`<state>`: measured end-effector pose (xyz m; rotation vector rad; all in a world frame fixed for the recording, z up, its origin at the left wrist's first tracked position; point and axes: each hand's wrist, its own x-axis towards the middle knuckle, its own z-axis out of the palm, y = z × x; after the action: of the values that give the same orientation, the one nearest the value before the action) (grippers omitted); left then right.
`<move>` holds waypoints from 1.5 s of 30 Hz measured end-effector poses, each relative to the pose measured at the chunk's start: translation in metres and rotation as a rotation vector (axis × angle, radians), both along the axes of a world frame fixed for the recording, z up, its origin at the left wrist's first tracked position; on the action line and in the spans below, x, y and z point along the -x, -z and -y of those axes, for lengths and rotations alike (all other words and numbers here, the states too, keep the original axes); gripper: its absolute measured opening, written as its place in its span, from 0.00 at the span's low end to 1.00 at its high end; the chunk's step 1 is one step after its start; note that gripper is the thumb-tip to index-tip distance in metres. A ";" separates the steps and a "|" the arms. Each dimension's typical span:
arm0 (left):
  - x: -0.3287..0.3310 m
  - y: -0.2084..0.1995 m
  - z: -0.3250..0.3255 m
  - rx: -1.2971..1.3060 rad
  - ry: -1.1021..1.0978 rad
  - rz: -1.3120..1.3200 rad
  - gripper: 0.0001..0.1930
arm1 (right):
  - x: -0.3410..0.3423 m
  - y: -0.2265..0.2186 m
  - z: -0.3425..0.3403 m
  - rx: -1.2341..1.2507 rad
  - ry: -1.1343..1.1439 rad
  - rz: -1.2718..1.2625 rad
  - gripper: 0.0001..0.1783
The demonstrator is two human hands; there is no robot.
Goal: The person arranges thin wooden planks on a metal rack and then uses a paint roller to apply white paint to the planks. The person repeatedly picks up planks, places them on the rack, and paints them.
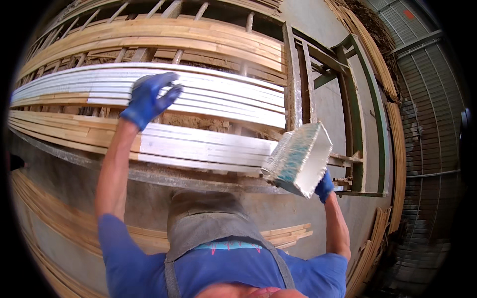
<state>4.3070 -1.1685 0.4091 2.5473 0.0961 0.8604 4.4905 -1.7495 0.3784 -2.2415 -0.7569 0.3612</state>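
Resting on a bundle of white-painted slats [198, 92], the blue-gloved left hand [149, 99] is spread with fingers loosely curled over the top strips. A paint-caked rectangular block [300, 159] is gripped from beneath by the right hand [324, 187], beside the rack's green frame [355, 114]. The slats are judged long, thin and whippy, best grasped mid-length; two painted bundles are counted, with bare wooden strips [149, 39] above.

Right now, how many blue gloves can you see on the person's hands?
2. The left hand's glove is raised over the white-painted slats on the rack. The right hand's glove grips the white paint-caked container from below, mostly hidden behind it.
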 end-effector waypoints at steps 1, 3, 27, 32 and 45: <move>-0.041 0.007 0.002 -0.013 0.048 -0.052 0.17 | -0.001 -0.004 0.010 -0.080 0.056 -0.071 0.17; -0.114 0.020 0.004 0.092 0.121 -0.286 0.18 | -0.004 -0.008 0.031 -0.255 0.214 -0.293 0.19; -0.024 -0.028 0.056 -0.199 -0.088 -0.292 0.31 | 0.009 -0.039 0.023 0.024 -0.199 -0.160 0.18; 0.191 -0.014 -0.017 0.245 -0.370 0.246 0.20 | 0.074 -0.062 -0.091 0.217 -0.438 -0.016 0.15; 0.588 0.312 0.177 1.160 -1.148 -0.602 0.22 | 0.175 -0.018 -0.418 0.262 -1.062 0.312 0.12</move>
<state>3.7190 -1.3451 0.0969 1.3516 1.7468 0.1290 4.3152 -1.3316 0.3968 -1.9458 -2.1551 0.6253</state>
